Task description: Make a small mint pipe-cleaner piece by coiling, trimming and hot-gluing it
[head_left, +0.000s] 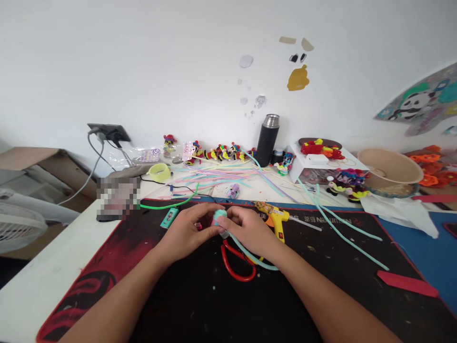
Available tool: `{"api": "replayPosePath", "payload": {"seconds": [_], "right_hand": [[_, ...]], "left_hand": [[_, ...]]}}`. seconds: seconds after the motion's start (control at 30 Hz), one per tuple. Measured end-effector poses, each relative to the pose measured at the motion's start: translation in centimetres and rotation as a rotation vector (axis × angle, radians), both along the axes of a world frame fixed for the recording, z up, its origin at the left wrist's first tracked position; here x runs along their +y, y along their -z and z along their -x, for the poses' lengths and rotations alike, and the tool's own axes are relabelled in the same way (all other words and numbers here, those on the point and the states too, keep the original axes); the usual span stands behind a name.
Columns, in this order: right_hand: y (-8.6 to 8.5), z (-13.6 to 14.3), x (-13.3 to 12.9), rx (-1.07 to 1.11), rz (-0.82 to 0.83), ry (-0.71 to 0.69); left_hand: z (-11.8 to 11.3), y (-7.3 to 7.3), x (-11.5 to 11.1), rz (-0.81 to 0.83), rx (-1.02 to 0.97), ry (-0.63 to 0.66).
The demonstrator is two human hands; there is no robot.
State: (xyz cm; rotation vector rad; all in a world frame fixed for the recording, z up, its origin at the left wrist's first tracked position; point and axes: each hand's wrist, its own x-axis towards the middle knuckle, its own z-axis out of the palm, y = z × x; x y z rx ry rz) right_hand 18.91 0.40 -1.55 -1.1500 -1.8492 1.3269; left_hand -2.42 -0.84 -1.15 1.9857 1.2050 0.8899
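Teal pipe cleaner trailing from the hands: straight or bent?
Bent: the teal pipe cleaner sweeps below the right hand in a curve. Cannot tell whether it continues behind the right forearm.

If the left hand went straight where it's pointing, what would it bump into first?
Probably the right hand, just across the small turquoise piece both hands hold, though depth is hard to judge.

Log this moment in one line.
left hand: holds turquoise craft piece | right hand: holds same piece | nearby: red-handled scissors, yellow glue gun | surface: dark mat
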Motion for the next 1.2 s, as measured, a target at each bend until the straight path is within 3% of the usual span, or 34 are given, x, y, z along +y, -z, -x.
{"api": "replayPosePath", "payload": {"seconds": [0.67, 1.0, 1.2], "right_hand": [[-0.6, -0.2, -0.1, -0.11, -0.057, -0.043], [-0.7, -0.4, -0.1, -0.074, -0.103, -0.017], [-0.5, -0.4, 0.0, -0.03, -0.114, -0.013]], "left_hand": [[0.8, 0.1, 0.8, 0.124, -0.069, -0.073], [0.3, -0.2, 0.8, 0.372, -0.336, -0.01], [0.2, 0.3, 1.2, 0.391, -0.431, -0.022]]}}
